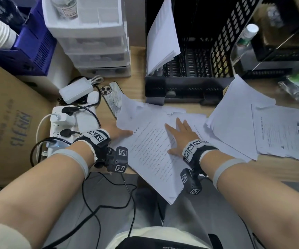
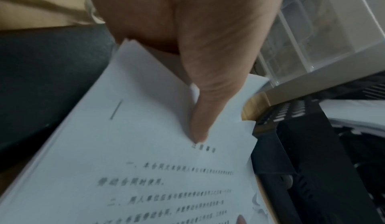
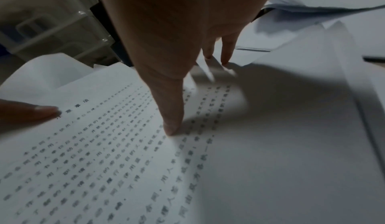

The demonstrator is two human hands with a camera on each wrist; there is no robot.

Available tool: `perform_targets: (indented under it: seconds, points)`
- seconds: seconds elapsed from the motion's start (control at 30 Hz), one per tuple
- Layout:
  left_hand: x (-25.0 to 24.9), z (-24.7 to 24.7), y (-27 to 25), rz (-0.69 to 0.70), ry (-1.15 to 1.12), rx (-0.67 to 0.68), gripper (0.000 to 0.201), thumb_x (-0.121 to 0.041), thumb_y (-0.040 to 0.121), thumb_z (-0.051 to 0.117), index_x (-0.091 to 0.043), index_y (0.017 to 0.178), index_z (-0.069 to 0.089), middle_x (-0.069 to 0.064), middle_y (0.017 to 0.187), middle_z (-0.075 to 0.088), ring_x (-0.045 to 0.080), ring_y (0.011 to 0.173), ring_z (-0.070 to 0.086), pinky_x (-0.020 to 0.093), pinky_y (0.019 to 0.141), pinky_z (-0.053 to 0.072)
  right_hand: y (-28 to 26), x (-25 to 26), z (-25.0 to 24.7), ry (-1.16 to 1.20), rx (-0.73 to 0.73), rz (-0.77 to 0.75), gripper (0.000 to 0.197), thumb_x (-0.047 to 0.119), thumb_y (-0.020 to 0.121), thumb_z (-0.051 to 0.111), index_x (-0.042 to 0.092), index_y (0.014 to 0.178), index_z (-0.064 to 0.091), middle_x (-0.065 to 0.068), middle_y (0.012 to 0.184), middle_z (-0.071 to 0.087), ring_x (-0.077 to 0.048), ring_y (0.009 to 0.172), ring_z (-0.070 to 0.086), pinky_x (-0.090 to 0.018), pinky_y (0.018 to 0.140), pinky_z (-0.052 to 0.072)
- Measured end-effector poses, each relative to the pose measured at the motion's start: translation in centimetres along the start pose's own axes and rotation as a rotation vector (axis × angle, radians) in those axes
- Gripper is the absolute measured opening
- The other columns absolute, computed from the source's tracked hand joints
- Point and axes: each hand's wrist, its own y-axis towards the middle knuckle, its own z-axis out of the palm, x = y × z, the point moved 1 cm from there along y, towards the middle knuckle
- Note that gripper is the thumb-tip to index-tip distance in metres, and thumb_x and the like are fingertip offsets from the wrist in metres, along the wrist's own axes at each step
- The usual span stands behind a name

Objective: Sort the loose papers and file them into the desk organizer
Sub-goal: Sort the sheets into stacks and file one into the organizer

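Observation:
A printed paper stack [image 1: 150, 155] lies askew on the wooden desk, its near corner hanging over the front edge. My left hand [image 1: 122, 132] holds its left edge: the thumb [image 2: 200, 128] lies on top, and the other fingers are hidden under the sheets. My right hand [image 1: 178, 134] rests flat on the page, fingers spread, with the thumb [image 3: 171, 127] pressing the text. Behind stands the black mesh desk organizer [image 1: 190, 69], with a sheaf of papers [image 1: 161, 36] upright in its left slot. More loose papers [image 1: 235, 114] and a printed form [image 1: 285, 133] lie to the right.
A phone [image 1: 112, 97], a white charger [image 1: 76, 90] and a cabled power strip [image 1: 64, 123] sit left of the papers. A white drawer unit [image 1: 91, 42], a blue basket [image 1: 33, 47] and a cardboard box [image 1: 10, 123] crowd the left. A bottle [image 1: 247, 36] stands at the organizer's right.

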Motion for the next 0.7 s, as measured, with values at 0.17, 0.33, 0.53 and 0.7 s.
perform_targets:
  seconds: [0.17, 0.33, 0.53, 0.7]
  points:
    - [-0.9, 0.6, -0.2, -0.006, 0.157, -0.096, 0.049, -0.033, 0.091, 0.066, -0.011, 0.134, 0.059, 0.014, 0.139, 0.059, 0.034, 0.123, 0.057, 0.030, 0.083, 0.039, -0.5, -1.4, -0.1, -0.004, -0.013, 0.043, 0.108, 0.055, 0.081, 0.066, 0.035, 0.154, -0.011, 0.002, 0.163, -0.023, -0.025, 0.152, -0.013, -0.052, 0.119, 0.022]
    - [-0.7, -0.7, -1.7, 0.028, 0.062, -0.129, 0.044, -0.032, 0.088, 0.071, -0.012, 0.127, 0.064, 0.014, 0.132, 0.064, 0.034, 0.118, 0.060, 0.039, 0.100, 0.048, -1.6, -2.4, -1.0, 0.045, -0.039, 0.101, 0.102, 0.055, 0.079, 0.067, 0.031, 0.153, 0.000, -0.005, 0.164, -0.003, -0.029, 0.152, 0.004, -0.053, 0.116, 0.026]
    - [-0.7, -4.5, -3.2, 0.123, 0.082, -0.073, 0.030, -0.049, 0.076, 0.078, -0.031, 0.100, 0.073, -0.003, 0.104, 0.075, 0.021, 0.095, 0.071, 0.036, 0.093, 0.054, -0.9, -1.9, -4.9, 0.314, -0.231, 0.086, 0.108, 0.043, 0.073, 0.080, 0.022, 0.153, 0.011, -0.010, 0.158, 0.023, -0.029, 0.145, 0.027, -0.046, 0.116, 0.030]
    - [-2.3, -6.0, -4.1, 0.212, 0.133, -0.076, 0.026, -0.037, 0.086, 0.074, -0.020, 0.105, 0.074, 0.004, 0.106, 0.074, 0.025, 0.100, 0.069, 0.035, 0.091, 0.052, 0.5, -1.0, -7.2, 0.387, -0.272, 0.196, 0.094, 0.045, 0.068, 0.083, 0.018, 0.143, 0.033, -0.014, 0.143, 0.044, -0.033, 0.128, 0.049, -0.044, 0.102, 0.045]
